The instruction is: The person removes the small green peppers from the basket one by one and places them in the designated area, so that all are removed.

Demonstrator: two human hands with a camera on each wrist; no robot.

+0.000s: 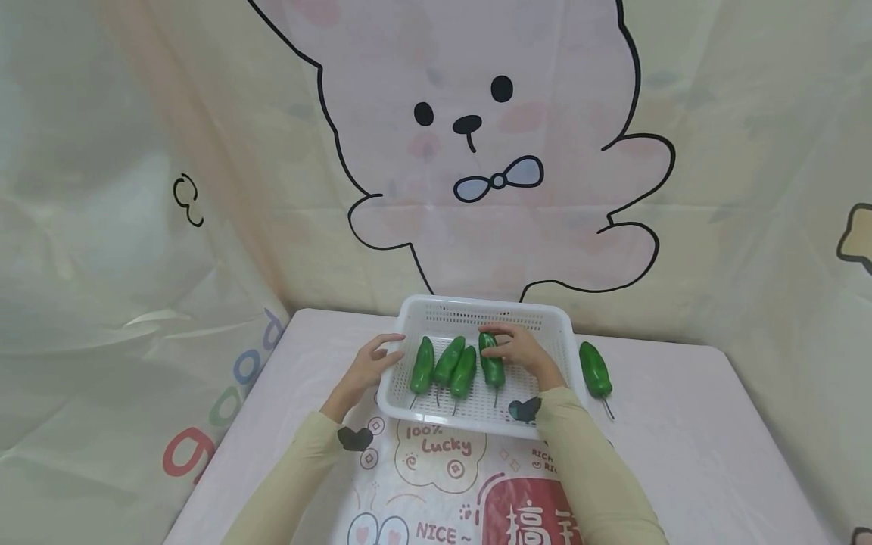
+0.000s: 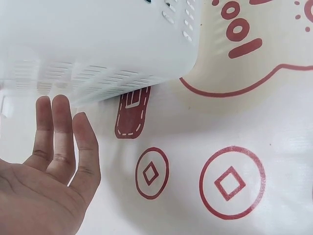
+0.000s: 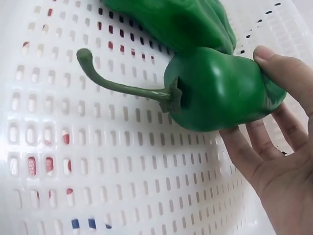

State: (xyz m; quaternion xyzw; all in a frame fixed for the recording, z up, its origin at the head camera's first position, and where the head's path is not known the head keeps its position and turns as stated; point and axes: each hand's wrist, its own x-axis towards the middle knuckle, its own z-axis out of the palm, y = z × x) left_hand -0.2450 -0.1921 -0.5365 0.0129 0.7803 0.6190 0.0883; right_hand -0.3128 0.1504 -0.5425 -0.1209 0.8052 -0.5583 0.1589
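Note:
A white plastic basket [image 1: 470,424] stands on the table with several green peppers in it, their stems toward me. My right hand [image 1: 521,350] reaches inside and grips the rightmost green pepper [image 1: 493,373] by its far end. In the right wrist view, the thumb lies over that pepper [image 3: 215,88] and the fingers are beneath it, while the stem points away from the hand. Another pepper [image 3: 171,22] lies right beside it. My left hand [image 1: 366,369] is at the basket's left side, its fingers [image 2: 62,122] fairly straight and close to the slotted wall [image 2: 98,63].
Outside the basket, one more green pepper [image 1: 596,369] lies on the table to the right. The table [image 1: 695,424] has a pale cover printed with cartoons and lettering. Behind it hangs a curtain [image 1: 477,242] with a large bear drawing.

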